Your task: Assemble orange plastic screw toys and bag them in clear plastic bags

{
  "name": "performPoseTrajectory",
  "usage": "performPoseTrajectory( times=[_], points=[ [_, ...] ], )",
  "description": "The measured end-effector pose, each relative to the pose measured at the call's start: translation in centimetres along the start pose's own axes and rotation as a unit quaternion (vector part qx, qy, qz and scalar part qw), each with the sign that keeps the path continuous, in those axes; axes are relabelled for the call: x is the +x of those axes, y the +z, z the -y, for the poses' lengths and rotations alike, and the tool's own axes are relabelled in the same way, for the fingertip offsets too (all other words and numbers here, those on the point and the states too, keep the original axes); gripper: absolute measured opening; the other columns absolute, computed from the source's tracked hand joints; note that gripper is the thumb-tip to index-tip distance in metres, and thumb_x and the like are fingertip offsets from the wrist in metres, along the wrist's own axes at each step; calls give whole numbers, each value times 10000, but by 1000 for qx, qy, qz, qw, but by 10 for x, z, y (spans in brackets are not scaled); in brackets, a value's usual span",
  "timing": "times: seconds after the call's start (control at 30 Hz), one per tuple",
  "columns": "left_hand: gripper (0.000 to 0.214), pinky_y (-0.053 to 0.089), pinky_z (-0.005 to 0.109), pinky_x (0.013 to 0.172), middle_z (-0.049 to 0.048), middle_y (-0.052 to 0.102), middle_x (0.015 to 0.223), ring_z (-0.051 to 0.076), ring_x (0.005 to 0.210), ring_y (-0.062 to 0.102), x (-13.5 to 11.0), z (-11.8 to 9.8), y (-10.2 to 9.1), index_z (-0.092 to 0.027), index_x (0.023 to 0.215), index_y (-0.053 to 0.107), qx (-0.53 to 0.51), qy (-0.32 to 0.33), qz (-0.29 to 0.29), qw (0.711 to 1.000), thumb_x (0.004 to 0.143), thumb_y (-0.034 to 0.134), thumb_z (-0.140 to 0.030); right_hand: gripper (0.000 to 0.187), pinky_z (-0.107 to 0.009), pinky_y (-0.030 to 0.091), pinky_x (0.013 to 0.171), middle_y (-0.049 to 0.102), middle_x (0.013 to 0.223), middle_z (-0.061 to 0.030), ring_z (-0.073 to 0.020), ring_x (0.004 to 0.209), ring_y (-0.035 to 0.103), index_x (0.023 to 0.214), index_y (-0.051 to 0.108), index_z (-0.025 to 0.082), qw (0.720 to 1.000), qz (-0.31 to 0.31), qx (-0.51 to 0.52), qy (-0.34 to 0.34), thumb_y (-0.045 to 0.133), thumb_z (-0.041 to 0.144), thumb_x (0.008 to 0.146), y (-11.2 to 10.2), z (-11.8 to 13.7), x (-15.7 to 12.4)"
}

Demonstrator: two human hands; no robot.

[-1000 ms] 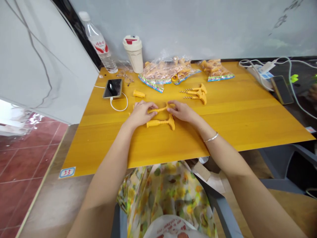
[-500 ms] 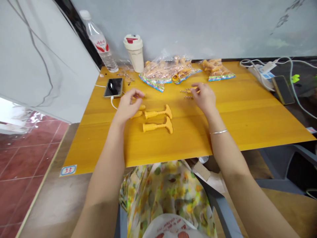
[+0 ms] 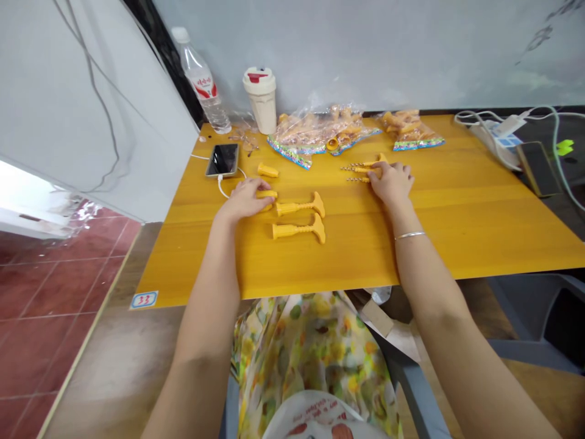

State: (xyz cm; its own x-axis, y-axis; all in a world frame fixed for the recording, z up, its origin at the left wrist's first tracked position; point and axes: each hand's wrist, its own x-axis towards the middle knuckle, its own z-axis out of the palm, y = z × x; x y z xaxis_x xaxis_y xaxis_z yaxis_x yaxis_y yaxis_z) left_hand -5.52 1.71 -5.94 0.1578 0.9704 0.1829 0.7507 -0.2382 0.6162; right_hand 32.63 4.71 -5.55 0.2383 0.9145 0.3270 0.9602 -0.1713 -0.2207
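My left hand (image 3: 244, 200) rests on the yellow tabletop, its fingers curled over a short yellow plastic grip (image 3: 267, 194). My right hand (image 3: 390, 184) lies over a small group of yellow-handled spiral metal screws (image 3: 361, 170), and their thin tips point left from under it. Between the hands lie two larger yellow T-handled grips (image 3: 300, 208) (image 3: 299, 229), side by side and apart from both hands. Another short yellow grip (image 3: 267, 170) stands alone near the phone.
A black smartphone (image 3: 223, 160) with a white cable lies on the yellow table (image 3: 365, 256). Along the back stand a water bottle (image 3: 200, 82), a cream cup (image 3: 260, 100) and two plastic bags of yellow parts (image 3: 324, 134) (image 3: 411, 131). A power strip (image 3: 496, 134) sits back right.
Both hands have come down onto the table from their raised position. The left has closed over the short grip, and the right has settled on the screws. The view has shifted slightly.
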Motion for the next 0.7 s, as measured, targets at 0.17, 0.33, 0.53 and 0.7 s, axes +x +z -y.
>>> performPoseTrajectory(
  times=[0.17, 0.33, 0.53, 0.7],
  points=[
    [271, 422, 481, 1068, 75, 668, 1108, 295, 1129, 561, -2, -7, 1, -227, 1008, 683, 82, -67, 52, 993, 760, 643, -328, 382, -543, 367, 970, 601, 1242, -201, -358, 1192, 463, 1268, 669, 204, 999, 27, 7, 16, 488, 311, 948, 0, 1, 2],
    [249, 422, 484, 1068, 97, 669, 1104, 298, 1120, 569, 0, -13, 5, -203, 1005, 665, 64, -26, -31, 997, 783, 637, -312, 380, -538, 371, 963, 611, 1216, -196, -355, 1173, 458, 1251, 671, 205, 999, 29, 6, 18, 481, 316, 941, 3, 0, 4],
    [251, 434, 427, 1038, 77, 672, 1104, 254, 1093, 577, 0, -27, 4, -206, 1074, 627, -4, 26, -156, 987, 829, 605, -255, 377, -547, 362, 991, 601, 1251, -194, -361, 1206, 451, 1263, 660, 220, 1000, 31, -2, 2, 480, 289, 939, 2, 0, 2],
    [266, 454, 384, 992, 61, 678, 1071, 226, 1040, 597, 1, -30, 8, -202, 1093, 618, -31, 43, -170, 984, 830, 620, -240, 365, -570, 354, 991, 613, 1227, -195, -365, 1183, 466, 1232, 675, 206, 1000, 23, 3, -1, 504, 283, 919, 5, 0, 2]
  ],
)
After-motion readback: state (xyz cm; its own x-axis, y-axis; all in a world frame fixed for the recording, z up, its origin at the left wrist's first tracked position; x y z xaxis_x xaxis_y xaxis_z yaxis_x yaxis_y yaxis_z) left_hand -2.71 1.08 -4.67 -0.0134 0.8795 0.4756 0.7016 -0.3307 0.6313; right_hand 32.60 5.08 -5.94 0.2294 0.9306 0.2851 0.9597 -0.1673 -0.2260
